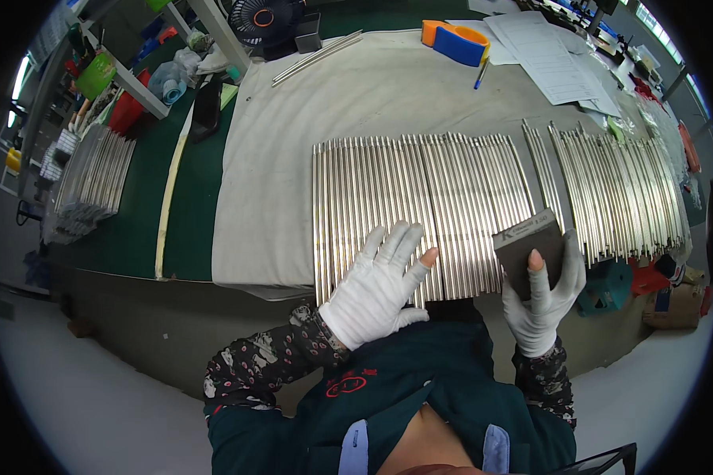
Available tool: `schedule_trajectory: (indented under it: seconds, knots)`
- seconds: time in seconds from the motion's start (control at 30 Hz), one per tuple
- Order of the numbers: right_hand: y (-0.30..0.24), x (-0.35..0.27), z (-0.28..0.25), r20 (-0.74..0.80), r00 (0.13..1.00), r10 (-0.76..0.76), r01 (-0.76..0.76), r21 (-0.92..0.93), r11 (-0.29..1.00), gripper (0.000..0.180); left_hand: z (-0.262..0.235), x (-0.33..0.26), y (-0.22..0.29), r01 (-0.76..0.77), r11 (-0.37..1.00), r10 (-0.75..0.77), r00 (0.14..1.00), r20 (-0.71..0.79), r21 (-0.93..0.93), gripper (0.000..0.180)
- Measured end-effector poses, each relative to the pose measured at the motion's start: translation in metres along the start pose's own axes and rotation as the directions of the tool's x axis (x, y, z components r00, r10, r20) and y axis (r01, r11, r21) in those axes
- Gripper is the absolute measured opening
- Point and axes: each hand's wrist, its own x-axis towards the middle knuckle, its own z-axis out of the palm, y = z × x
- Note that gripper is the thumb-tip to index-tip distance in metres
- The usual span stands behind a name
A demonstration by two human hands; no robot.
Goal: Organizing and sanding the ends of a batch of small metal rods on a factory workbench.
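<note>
One dark block (517, 257); one fan (264, 19)

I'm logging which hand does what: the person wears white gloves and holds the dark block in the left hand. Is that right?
Not quite: the head view shows the dark block in the right hand, not the left hand. The white gloves are as you say.

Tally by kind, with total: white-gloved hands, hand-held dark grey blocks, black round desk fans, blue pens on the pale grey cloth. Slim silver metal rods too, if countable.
White-gloved left hand and white-gloved right hand: 2
Hand-held dark grey block: 1
Black round desk fan: 1
Blue pen on pale grey cloth: 1
Total: 5
Slim silver metal rods: too tightly packed to count, left out.
</note>
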Motion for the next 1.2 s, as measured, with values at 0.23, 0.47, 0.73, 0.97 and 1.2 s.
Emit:
schedule_trajectory:
  seconds: [0.23,0.47,0.73,0.97,1.2]
  knots:
    - [0.004,0.004,0.003,-0.055,0.998,0.001,-0.002,-0.018,1.000,0.087,0.005,0.004,0.003,0.103,0.993,-0.097,0.991,-0.092,0.060,0.078]
    - [0.003,-0.004,0.003,-0.003,1.000,0.030,-0.030,-0.032,0.999,0.086,-0.003,-0.002,-0.001,0.023,0.999,-0.021,0.997,-0.080,0.025,0.077]
    - [0.004,0.002,0.008,-0.043,0.999,-0.016,0.016,0.006,1.000,0.084,-0.006,-0.027,-0.016,0.085,0.995,-0.081,0.993,-0.087,0.042,0.084]
    - [0.000,0.003,0.013,-0.047,0.999,-0.012,0.012,0.004,1.000,0.081,-0.013,-0.045,-0.027,0.098,0.994,-0.094,0.993,-0.067,0.052,0.086]
    - [0.002,0.000,0.012,-0.012,1.000,0.021,-0.022,-0.006,1.000,0.082,-0.004,-0.047,-0.030,0.087,0.994,-0.079,0.992,-0.101,0.073,0.086]
